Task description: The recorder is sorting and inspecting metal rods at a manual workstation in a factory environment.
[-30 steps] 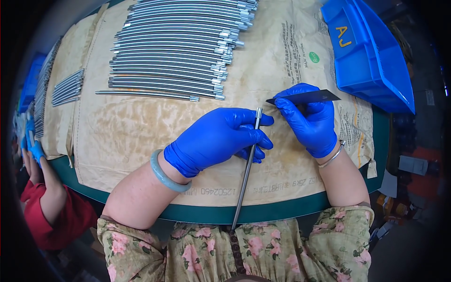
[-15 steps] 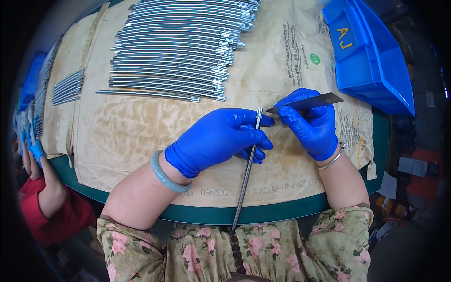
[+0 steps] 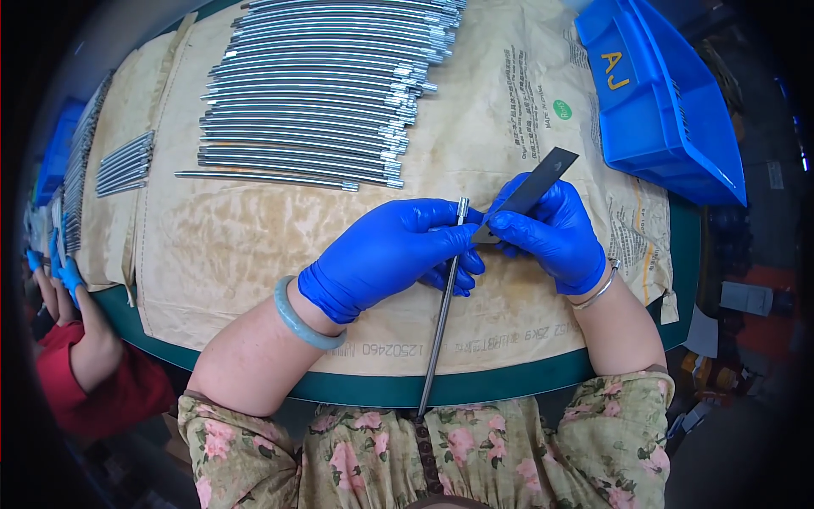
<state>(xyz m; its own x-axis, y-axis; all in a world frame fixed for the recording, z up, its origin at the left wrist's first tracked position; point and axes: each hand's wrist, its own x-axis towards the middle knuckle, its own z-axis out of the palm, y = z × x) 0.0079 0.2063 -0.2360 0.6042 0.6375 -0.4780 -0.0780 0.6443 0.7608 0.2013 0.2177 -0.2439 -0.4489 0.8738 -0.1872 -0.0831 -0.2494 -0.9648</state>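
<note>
My left hand (image 3: 381, 259), in a blue glove, is closed around a slim metal rod (image 3: 442, 327). The rod slants from its shiny stepped tip, just above my fingers, down past the table's front edge to my blouse. My gloved right hand (image 3: 555, 237) pinches a flat dark metal strip (image 3: 543, 178), apparently a scraper blade. The strip's lower end is close beside the rod near my left fingertips; whether they touch I cannot tell. Beyond my hands lie rows of similar rods (image 3: 305, 110), with one separate rod (image 3: 263, 178) at their near side.
Brown paper sacking (image 3: 229, 263) covers the green table (image 3: 509, 379). A blue plastic bin (image 3: 653, 144) stands at the far right. At the left lies a small group of rods (image 3: 125, 164); beyond it, a co-worker's blue-gloved hand (image 3: 69, 273) and red sleeve (image 3: 93, 382).
My right hand has turned the metal strip steeper, its upper end swinging up and left and its lower end coming down beside the rod. My left hand and the rod have barely shifted.
</note>
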